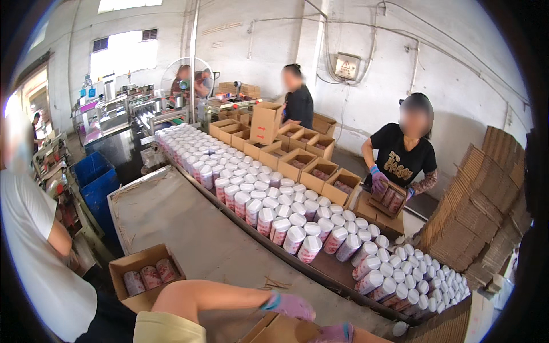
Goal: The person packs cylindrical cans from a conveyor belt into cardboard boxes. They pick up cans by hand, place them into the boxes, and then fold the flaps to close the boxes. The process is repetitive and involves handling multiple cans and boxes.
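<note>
At the bottom, my left hand (292,305), in a purple glove with a teal cuff, lies over the far edge of a cardboard box (274,329). My right hand (335,333), gloved in purple too, is at the right side of the same box, partly cut off by the picture's rim. Whether the fingers grip the cardboard is unclear. To the left, an open cardboard box (148,296) holds several printed cylinders. Beyond the table, white-capped printed canisters (296,240) stand in dense rows.
A metal-topped table (193,223) lies before me, with thin straws on it. Open cartons (291,165) line the canisters' far side. A co-worker (403,150) holds a box across from me; another person (47,240) stands at left. Flattened cardboard (467,210) is stacked at right.
</note>
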Tool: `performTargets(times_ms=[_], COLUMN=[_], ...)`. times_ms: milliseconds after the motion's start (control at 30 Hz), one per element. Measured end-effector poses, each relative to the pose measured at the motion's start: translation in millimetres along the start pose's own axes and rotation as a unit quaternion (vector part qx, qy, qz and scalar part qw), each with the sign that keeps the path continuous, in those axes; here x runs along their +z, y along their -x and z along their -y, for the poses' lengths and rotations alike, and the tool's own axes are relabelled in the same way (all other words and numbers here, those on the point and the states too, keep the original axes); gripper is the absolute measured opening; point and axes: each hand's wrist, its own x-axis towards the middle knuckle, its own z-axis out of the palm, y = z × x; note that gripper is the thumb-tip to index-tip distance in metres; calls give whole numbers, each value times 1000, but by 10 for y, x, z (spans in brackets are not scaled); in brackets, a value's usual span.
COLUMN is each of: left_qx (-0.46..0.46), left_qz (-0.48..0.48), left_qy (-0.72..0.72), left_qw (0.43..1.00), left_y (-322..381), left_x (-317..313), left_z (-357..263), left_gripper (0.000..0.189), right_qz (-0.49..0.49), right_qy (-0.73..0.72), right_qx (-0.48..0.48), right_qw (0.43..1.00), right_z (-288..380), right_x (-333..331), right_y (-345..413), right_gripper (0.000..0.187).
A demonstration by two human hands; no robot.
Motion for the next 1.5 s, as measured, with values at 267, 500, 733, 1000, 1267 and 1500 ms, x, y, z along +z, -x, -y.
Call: performTargets(times_ms=[267, 500, 733, 1000, 1267, 1500], left_qx=[-235, -70, 80, -277, 96, -36], left_qz=[-202, -493, -675, -332, -251, 156], left_qy=[557, 629, 584, 148, -539, -480], left_qw=[770, 597, 445, 889, 798, 863], left_y=[1533, 2131, 3559, 3209, 1249, 1064], left_x=[1608, 2296, 2143, 2253, 2005, 1655], left_z=[64, 365, 1166, 208, 400, 261], left_gripper=[44, 43, 38, 53, 51, 75], right_qz=[-44, 204, -139, -344, -265, -407], right_qy=[-248, 372, 412, 270, 263, 274], right_qx=[227, 0, -145, -17, 568, 503], right_qw=[941, 906, 888, 899, 733, 712], right_z=[675, 1691, 737, 1181, 1079, 937], right_x=[94, -166, -58, 263, 1992, 2271], right_y=[-437, -2023, -3777, -3219, -339, -325], right_gripper=[49, 27, 22, 55, 79, 57])
